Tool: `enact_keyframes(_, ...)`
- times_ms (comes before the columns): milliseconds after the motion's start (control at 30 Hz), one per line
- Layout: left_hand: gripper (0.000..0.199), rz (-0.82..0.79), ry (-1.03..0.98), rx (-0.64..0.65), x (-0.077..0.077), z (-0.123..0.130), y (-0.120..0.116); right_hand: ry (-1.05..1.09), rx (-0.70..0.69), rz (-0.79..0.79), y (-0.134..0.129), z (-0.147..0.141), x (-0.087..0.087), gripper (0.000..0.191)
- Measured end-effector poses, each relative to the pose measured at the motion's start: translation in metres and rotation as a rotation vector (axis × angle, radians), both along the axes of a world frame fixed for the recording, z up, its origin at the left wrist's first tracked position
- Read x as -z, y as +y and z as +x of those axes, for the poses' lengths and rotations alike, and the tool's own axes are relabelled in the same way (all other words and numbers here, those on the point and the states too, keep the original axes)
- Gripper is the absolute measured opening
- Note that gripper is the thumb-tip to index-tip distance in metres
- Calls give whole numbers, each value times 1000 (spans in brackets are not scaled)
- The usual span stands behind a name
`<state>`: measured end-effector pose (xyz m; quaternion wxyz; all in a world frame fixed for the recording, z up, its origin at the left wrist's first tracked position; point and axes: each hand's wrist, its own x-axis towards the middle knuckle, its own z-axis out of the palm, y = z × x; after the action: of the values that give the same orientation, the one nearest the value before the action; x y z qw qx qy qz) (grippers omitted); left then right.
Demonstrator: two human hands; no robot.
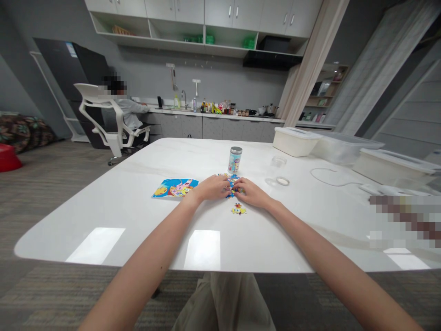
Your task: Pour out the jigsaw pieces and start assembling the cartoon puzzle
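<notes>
Colourful jigsaw pieces lie in a small pile on the white table, between my two hands. My left hand reaches in from the left, its fingers curled onto the pieces. From the right, my right hand bends its fingers and thumb closed over the same pile. The fingers partly hide which pieces they grip. Nearer to me lies a small yellow cluster of jigsaw pieces. A bright cartoon picture sheet rests left of my left hand. Behind the pile stands an upright printed can with a silver lid.
Right of the can are a clear plastic container and a silver ring-like lid. White storage boxes and a cable occupy the table's right side. Beyond the table, a person sits on a white chair by the kitchen counter.
</notes>
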<state>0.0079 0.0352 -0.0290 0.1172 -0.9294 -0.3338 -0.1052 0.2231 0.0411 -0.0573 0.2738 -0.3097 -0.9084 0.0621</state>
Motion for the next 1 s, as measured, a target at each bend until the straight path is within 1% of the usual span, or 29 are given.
enact_keyframes(233,20,17,-26,35,2,-3,4,38,12,-14,-5,0,-7,11)
enact_keyframes(400,16,39,-18,52,5,5,1,30,32,-6,-6,-3,-10,4)
enact_keyframes(533,19,87,6,29,6,12,-3,33,35,33,-5,-4,-11,5)
enact_keyframes(667,19,98,33,12,3,13,-3,51,55,61,-3,-2,-10,4)
enact_keyframes(833,20,109,31,-25,1,10,-2,28,47,88,0,-1,-5,8)
enact_keyframes(1000,18,98,33,-59,0,9,-3,-5,59,86,1,0,-5,19)
